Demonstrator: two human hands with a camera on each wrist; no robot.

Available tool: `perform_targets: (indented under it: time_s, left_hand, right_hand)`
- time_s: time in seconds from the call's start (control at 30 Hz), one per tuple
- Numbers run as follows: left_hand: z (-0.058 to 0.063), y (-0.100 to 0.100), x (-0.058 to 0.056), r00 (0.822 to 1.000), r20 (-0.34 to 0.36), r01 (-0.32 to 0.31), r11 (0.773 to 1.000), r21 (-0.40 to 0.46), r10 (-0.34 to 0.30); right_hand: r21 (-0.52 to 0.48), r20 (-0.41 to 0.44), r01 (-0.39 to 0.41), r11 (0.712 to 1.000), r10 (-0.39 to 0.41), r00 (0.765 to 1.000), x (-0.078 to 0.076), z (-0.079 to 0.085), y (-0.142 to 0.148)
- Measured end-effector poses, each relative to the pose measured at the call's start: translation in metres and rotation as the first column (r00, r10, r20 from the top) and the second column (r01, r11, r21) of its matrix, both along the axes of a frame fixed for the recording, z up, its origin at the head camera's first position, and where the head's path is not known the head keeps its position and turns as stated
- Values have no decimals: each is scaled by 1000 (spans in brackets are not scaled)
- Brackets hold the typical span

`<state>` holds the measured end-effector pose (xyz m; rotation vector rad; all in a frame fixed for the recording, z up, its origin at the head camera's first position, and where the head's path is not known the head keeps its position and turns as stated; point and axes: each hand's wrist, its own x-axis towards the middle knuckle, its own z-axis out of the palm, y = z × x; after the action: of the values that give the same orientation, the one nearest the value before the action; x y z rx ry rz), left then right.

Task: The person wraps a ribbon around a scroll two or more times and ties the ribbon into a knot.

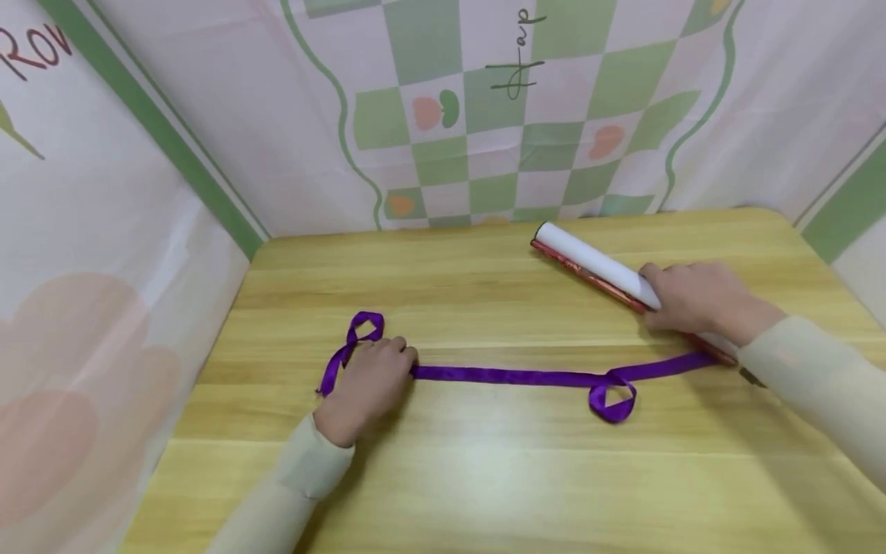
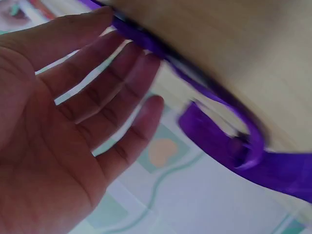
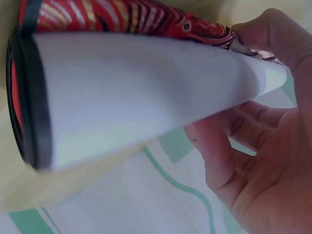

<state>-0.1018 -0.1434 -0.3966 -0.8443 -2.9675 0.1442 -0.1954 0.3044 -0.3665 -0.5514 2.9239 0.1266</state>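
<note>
A purple ribbon [image 1: 512,376] stretches across the wooden table, with a loop near its left end and a small loop farther right. My left hand [image 1: 370,385] is over its left part. In the left wrist view the fingers are fairly straight, their tips touching the ribbon [image 2: 219,141]. My right hand [image 1: 702,296] grips a rolled-up sheet [image 1: 595,265], white outside with a red patterned edge. Seen from the right wrist, the thumb lies on the red patterned strip [image 3: 126,19] and the fingers on the opposite side. The ribbon's right end disappears under the near end of the roll.
The wooden table [image 1: 443,300] meets a printed cloth backdrop [image 1: 498,154] along its back edge. Another cloth panel [image 1: 104,308] hangs along the left side. The roll slants from the right toward the back middle of the table.
</note>
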Motion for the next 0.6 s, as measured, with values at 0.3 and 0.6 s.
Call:
perform_targets:
  time_s: [0.3,0.6]
  left_hand:
    - [2,-7,-5,993,114,13,994,109,-25]
    - [7,-5,-7,972,229,-4,981,195,-41]
  right_hand:
    - [-238,34,76,968,-69,997,18,35,-33]
    - [-547,346,265,794,-73,935,40,55,-78]
